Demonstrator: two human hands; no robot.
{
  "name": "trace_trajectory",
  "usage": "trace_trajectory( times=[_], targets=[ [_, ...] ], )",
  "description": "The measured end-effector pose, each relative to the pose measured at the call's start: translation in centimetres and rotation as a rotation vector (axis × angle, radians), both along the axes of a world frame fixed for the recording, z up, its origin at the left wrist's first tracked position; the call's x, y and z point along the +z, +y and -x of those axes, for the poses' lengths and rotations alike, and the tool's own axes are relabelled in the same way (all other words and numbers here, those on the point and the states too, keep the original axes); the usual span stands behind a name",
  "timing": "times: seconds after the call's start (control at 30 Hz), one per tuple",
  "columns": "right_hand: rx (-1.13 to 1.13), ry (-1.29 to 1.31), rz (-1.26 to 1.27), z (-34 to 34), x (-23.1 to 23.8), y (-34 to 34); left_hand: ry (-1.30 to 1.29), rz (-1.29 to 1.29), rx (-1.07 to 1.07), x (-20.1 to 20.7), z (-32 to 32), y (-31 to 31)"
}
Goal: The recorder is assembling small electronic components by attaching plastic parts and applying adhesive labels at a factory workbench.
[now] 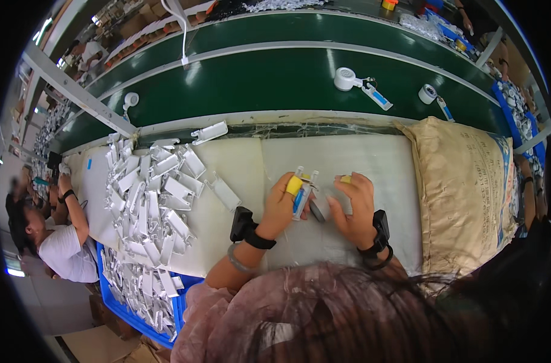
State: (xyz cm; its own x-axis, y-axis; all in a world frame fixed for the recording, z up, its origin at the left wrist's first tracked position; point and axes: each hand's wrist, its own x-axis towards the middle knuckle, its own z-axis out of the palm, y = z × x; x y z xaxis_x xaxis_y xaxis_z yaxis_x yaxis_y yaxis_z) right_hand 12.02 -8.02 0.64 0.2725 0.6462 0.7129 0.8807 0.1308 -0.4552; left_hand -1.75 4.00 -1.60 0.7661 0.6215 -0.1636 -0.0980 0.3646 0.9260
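My left hand (281,206) is closed around a white plastic housing (303,196) with a blue insert in it, held above the pale work mat. Yellow tape (294,185) wraps one finger of that hand. To the right, my right hand (355,212) hovers with its fingers curved and thumb apart, and no object shows in it. Yellow also wraps one of its fingers. Between the hands, just beside the housing, is a dark grey curved piece (316,212); what it belongs to cannot be made out. A single white housing (224,192) lies left of my left hand.
Many white housings (160,199) are heaped at the left, above a blue crate (119,308) full of more. A large brown sack (460,193) stands at the right. Beyond the mat, a green conveyor (257,85) carries white round units (345,79). A person (64,248) sits at far left.
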Motion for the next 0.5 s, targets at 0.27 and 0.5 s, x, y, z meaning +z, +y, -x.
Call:
trace_trajectory(
  times=[0.27,0.5],
  targets=[
    [0.057,0.149,0.038,-1.2,-1.2,-0.1,0.054,-0.015,0.191,0.5,-3.8,13.1],
    [0.035,0.213,0.033,-1.5,-1.1,-0.5,0.083,-0.345,0.547,-1.6,-7.5,28.3]
  ],
)
